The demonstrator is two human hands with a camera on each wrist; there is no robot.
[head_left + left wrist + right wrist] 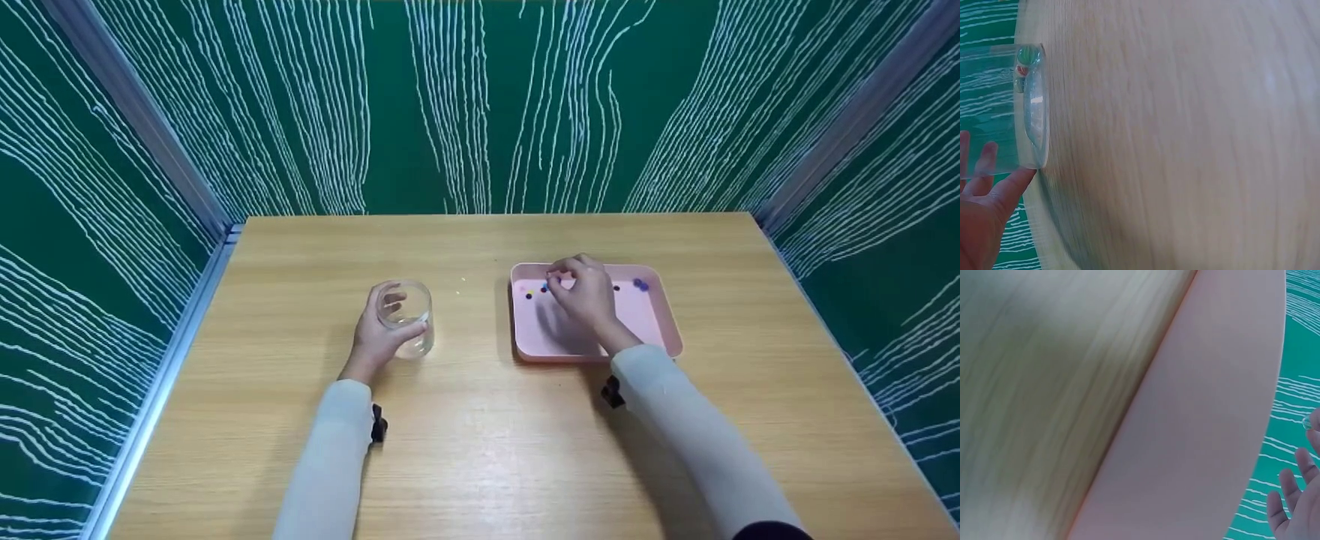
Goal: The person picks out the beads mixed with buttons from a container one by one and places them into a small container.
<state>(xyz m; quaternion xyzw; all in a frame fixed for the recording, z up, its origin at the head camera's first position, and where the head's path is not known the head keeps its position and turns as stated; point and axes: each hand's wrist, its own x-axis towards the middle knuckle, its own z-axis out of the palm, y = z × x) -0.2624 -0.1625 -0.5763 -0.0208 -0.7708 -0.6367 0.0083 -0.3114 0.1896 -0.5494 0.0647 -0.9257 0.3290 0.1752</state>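
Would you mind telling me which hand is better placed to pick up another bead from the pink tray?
The right hand: it is already over the pink tray, fingertips down among the beads. The left hand is busy holding the clear glass jar well away from the tray.

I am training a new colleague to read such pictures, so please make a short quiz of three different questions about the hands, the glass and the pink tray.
1. True or false: the left hand grips the clear glass standing on the wooden table.
2. Where is the right hand?
A. flat on the table beside the tray
B. over the pink tray, fingertips among the small beads
C. inside the glass
3. Fill in: in the left wrist view, some small beads lie at the ______ of the glass.

Key
1. True.
2. B. Whether it already pinches a bead cannot be told.
3. Bottom.
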